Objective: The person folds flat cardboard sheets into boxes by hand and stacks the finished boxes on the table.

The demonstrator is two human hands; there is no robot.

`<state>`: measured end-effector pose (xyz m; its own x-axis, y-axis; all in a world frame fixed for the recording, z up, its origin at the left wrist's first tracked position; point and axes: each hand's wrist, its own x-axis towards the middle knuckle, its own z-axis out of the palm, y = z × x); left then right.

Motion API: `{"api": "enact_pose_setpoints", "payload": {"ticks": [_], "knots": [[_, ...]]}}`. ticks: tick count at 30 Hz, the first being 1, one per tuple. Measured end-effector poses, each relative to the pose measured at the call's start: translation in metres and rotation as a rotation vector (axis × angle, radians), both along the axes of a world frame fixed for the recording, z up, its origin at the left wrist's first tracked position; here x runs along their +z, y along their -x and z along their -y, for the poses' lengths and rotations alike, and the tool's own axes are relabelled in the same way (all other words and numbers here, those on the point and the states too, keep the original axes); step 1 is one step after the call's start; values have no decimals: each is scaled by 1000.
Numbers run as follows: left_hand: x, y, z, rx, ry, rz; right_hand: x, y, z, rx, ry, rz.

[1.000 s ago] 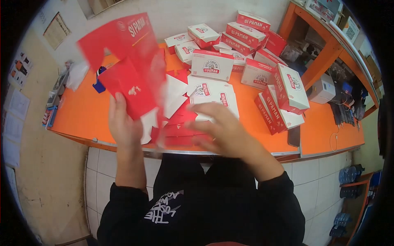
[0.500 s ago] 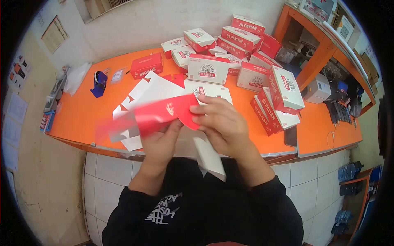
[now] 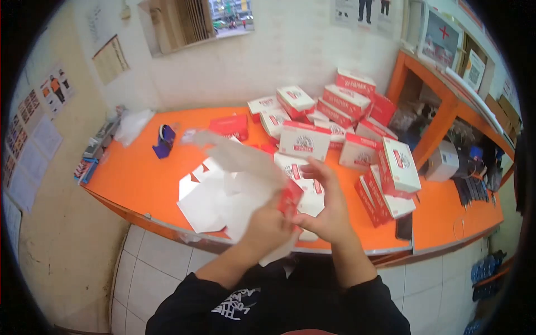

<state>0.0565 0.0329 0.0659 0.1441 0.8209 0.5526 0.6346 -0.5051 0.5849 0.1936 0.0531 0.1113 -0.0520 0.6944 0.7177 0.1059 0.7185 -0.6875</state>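
Observation:
My left hand (image 3: 263, 228) is closed around the red end of a partly folded food box (image 3: 245, 164), held up over the front of the table. Motion blurs the box's pale inner panels, which fan out to the upper left. My right hand (image 3: 330, 204) is beside the red end, its fingers spread and raised, its thumb close against the edge of the carton. Beneath the held box, flat white box blanks (image 3: 202, 206) with notched edges lie on the orange table (image 3: 134, 184).
Finished red-and-white boxes (image 3: 304, 140) are piled at the back and right. A blue tape dispenser (image 3: 164, 141) stands at the left, near a plastic bag (image 3: 133, 125). A phone (image 3: 404, 227) lies at the front right edge, before an orange wooden shelf (image 3: 432, 139).
The held box has swung round, its pale inside panels now facing up and away. My right hand has loosened from the red flap and spread its fingers. The camera view has tilted upward.

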Motion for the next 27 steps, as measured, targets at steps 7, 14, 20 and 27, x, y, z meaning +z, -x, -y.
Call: {"api": "enact_pose_setpoints", "payload": {"ticks": [7, 14, 20, 27], "knots": [[5, 12, -10, -97, 221, 128, -6, -13, -5, -162, -404, 352], [-15, 4, -10, 15, 117, -54, -42, 7, 10, 45, 289, 79], [9, 3, 3, -26, 156, -72, -42, -9, -12, 59, 153, 346], [-14, 9, -24, -145, 217, -636, -86, -36, -34, 213, 294, -152]]}}
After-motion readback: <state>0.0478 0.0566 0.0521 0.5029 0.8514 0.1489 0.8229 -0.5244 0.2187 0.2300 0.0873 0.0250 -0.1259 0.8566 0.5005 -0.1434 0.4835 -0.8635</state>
